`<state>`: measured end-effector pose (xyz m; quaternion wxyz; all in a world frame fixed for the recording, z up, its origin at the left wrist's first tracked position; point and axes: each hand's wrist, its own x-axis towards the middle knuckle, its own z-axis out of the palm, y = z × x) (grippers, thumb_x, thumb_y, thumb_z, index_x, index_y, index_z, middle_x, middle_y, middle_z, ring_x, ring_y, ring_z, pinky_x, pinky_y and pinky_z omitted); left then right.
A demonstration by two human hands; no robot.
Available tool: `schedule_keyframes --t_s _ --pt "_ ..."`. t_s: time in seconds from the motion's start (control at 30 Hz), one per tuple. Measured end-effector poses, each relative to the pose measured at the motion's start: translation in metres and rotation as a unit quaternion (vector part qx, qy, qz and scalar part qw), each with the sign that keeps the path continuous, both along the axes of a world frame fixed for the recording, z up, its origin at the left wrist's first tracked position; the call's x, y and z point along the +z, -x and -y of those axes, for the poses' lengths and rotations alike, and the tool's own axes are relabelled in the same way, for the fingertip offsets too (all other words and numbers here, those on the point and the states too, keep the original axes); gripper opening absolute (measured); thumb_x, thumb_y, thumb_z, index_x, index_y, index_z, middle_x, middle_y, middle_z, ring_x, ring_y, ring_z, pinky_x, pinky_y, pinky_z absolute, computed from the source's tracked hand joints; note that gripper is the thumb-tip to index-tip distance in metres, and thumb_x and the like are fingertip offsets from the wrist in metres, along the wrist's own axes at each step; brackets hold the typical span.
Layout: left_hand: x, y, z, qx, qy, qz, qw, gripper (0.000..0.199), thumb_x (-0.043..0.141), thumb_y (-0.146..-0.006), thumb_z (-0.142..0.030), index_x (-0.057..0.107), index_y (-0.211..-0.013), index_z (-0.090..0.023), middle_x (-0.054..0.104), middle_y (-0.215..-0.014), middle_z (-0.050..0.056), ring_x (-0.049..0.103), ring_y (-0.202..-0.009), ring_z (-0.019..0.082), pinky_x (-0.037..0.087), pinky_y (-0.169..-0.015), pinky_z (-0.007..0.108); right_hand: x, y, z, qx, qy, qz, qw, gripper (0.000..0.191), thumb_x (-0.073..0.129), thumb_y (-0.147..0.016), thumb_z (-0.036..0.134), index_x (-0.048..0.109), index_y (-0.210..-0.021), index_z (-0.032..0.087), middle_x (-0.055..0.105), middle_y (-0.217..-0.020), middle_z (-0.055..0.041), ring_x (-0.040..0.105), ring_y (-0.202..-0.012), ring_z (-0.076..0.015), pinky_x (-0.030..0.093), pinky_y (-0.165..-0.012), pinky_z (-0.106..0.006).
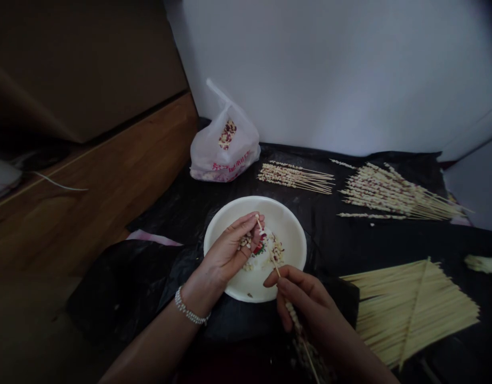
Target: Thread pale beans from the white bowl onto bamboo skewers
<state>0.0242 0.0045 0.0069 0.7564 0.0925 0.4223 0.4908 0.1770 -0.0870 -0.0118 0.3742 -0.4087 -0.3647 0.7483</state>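
My left hand [234, 246] is over a white basin [296, 234]. Its thumb and forefinger pinch together at a small pale kernel, and more small cream and dark-red kernels [244, 242] lie in the cupped palm. Just to the right, my right hand [305, 298] grips a thin wooden skewer [275, 264] whose tip points up toward the left hand. Below those fingers hangs a string of kernels [294, 317] on the skewer, and several more loaded skewers [309, 352] seem bunched under the hand, partly hidden. Loose kernels [276, 249] lie in the basin.
A white plastic bag [225, 146] of kernels stands behind the basin. Loaded skewers lie in a small pile [293, 177] and a larger pile [389, 192]. At right is a stack of bare skewers [413, 309]. Black plastic sheeting [166, 277] covers the surface.
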Motion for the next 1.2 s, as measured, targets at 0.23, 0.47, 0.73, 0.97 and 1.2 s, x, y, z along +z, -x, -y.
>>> schedule_keyframes --t_s 0.23,0.47,0.73,0.97,1.2 --pt "-0.01 0.005 -0.003 -0.039 0.011 0.043 0.998 0.023 0.067 -0.083 -0.02 0.07 -0.106 -0.016 0.068 -0.084 0.004 0.062 -0.073 0.01 0.053 -0.064 0.018 0.0 0.0 0.0 0.012 0.017 -0.034 0.999 0.022 0.052 -0.097 0.039 0.064 -0.093 0.022 0.053 -0.045 0.0071 0.03 -0.037 -0.0056 0.019 -0.039 -0.02" --pt "-0.036 0.018 -0.002 -0.071 -0.084 -0.057 0.992 0.045 0.069 -0.08 -0.024 0.064 -0.125 -0.024 0.068 -0.099 0.008 0.062 -0.098 0.022 0.052 -0.086 0.035 -0.001 -0.001 0.0 0.016 0.015 -0.049 0.999 0.022 0.053 -0.097 0.037 0.065 -0.093 0.02 0.052 -0.045 0.0075 0.029 -0.037 -0.0047 0.019 -0.04 -0.019" --pt "-0.036 0.022 -0.002 -0.103 -0.126 -0.056 0.985 0.035 0.068 -0.078 -0.014 0.071 -0.112 -0.019 0.067 -0.102 0.006 0.061 -0.09 0.017 0.052 -0.085 0.031 0.001 0.0 0.002 0.008 0.002 -0.026 1.0 0.022 0.052 -0.097 0.038 0.067 -0.094 0.021 0.052 -0.044 0.0074 0.031 -0.037 -0.0055 0.021 -0.041 -0.02" --pt "-0.04 0.023 0.0 -0.073 -0.108 -0.054 0.99 0.033 0.071 -0.075 -0.013 0.072 -0.107 -0.021 0.07 -0.103 0.009 0.061 -0.107 0.023 0.051 -0.089 0.03 -0.002 -0.001 0.001 0.006 -0.001 -0.012 1.0 0.022 0.053 -0.096 0.04 0.066 -0.094 0.022 0.051 -0.044 0.0075 0.03 -0.037 -0.0059 0.02 -0.041 -0.021" --pt "-0.017 0.006 0.006 -0.083 -0.048 -0.01 0.995 0.011 0.069 -0.079 -0.012 0.074 -0.088 -0.017 0.068 -0.08 0.004 0.062 -0.074 0.012 0.052 -0.062 0.018 0.002 -0.002 -0.001 0.001 -0.01 0.008 1.0 0.024 0.052 -0.096 0.041 0.067 -0.095 0.023 0.051 -0.044 0.0071 0.032 -0.038 -0.007 0.021 -0.042 -0.022"
